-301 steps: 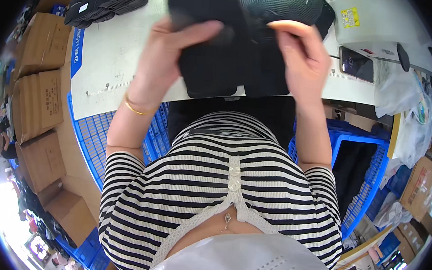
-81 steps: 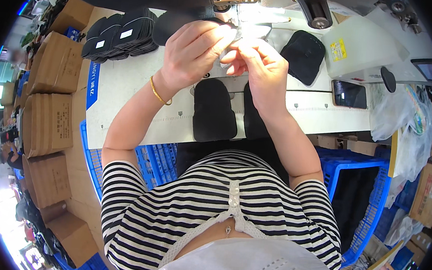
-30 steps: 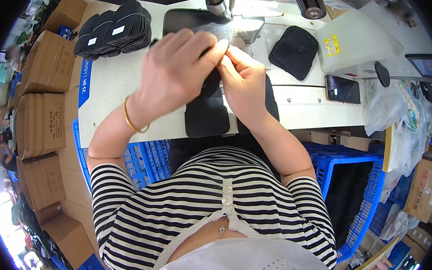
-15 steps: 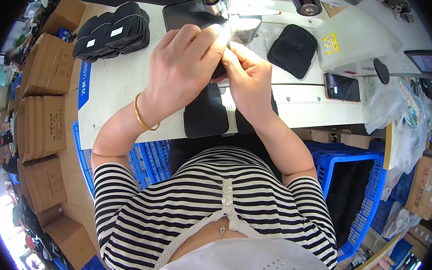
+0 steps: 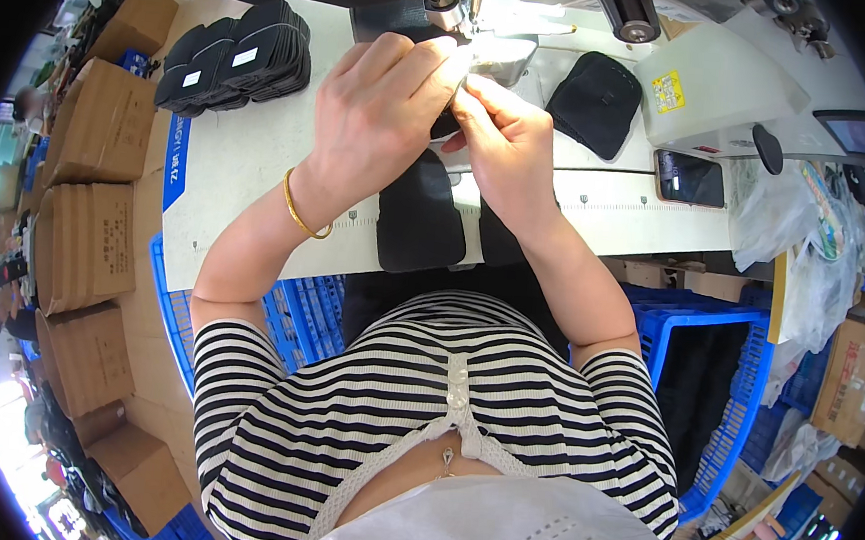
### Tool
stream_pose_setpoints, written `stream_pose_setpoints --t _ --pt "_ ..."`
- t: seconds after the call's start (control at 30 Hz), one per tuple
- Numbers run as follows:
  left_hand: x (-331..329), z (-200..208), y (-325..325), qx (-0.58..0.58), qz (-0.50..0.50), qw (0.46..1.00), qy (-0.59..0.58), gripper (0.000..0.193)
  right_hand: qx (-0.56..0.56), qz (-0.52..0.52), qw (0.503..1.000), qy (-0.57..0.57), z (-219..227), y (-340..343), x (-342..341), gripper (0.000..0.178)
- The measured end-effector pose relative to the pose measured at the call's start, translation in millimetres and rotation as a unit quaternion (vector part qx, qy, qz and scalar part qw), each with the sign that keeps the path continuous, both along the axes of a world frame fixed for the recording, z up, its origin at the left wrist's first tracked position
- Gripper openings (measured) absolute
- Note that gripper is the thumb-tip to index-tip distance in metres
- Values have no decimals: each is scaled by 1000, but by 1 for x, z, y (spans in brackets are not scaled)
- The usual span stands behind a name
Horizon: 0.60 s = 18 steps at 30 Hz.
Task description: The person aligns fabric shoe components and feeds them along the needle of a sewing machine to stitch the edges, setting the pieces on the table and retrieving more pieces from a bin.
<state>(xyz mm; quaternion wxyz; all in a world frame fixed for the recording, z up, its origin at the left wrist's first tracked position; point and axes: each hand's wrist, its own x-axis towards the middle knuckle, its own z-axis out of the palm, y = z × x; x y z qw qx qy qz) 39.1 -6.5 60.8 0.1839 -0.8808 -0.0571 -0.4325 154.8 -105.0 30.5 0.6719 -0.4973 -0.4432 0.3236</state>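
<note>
Close to the needle area of a sewing machine (image 5: 448, 12), my left hand (image 5: 389, 96) and my right hand (image 5: 502, 139) meet with fingers pinched. Between them is a black fabric piece (image 5: 445, 125), mostly covered by the fingers. Below my hands, a black padded panel (image 5: 421, 219) hangs over the table's near edge, with a second black panel (image 5: 499, 245) beside it, partly behind my right forearm. Whether these join the piece in my fingers, I cannot tell. A small stack of black fabric pieces (image 5: 595, 103) lies right of my right hand.
Tied bundles of black pieces (image 5: 267, 53) lie at the table's far left. A phone (image 5: 690, 178) rests near the machine's white body (image 5: 716, 89). Blue crates (image 5: 715, 315) stand below the table's edge, and cardboard boxes (image 5: 88, 241) line the left. Plastic bags (image 5: 807, 226) hang at the right.
The whole view has shifted slightly, with the table and machine a little further right. My hands stay pinched together near the needle, almost unmoved relative to it.
</note>
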Motion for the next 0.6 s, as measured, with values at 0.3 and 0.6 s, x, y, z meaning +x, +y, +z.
stream_pose_setpoints --t 0.3,0.6 --pt "-2 -1 0 -12 -4 1000 -7 29 -8 28 1000 1 -1 1 4 20" --pt "-8 -1 -5 -98 -26 995 -4 32 -13 54 998 13 3 -5 5 22"
